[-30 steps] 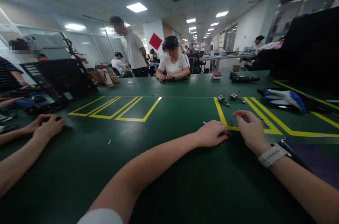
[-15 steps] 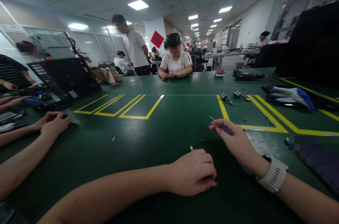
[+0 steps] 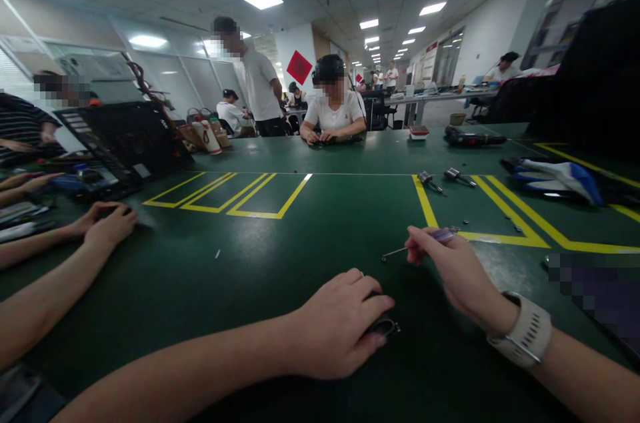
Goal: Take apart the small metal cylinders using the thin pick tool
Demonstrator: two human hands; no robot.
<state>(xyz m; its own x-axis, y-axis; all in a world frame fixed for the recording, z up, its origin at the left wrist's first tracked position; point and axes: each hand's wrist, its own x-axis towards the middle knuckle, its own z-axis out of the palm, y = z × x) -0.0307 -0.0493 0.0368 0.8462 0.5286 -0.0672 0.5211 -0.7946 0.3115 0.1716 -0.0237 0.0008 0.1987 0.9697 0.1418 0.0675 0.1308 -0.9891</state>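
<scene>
My right hand (image 3: 447, 263), with a pale watch band on the wrist, is closed round a slim screwdriver (image 3: 444, 234) with a purple handle. Its thin shaft points left and down, and the tip is at a tiny metal ring or nut (image 3: 383, 259) on the green table; whether they touch I cannot tell. Nearer to me, my left hand (image 3: 343, 323) wraps over a small dark part with a metal ring-shaped end (image 3: 384, 327). My fingers hide most of that part, so its kind is unclear.
Two metal-and-black tool parts (image 3: 431, 181) and several small nuts (image 3: 518, 229) lie by the yellow tape (image 3: 425, 203). Blue-white gloves (image 3: 555, 177) and a black tool (image 3: 473, 137) are farther right. A co-worker's hands (image 3: 110, 226) are at left; a seated person works opposite.
My right hand has turned the screwdriver, bringing its tip down and left to the small ring. My left hand has shifted left and rolled, so the dark part's ring end now shows.
</scene>
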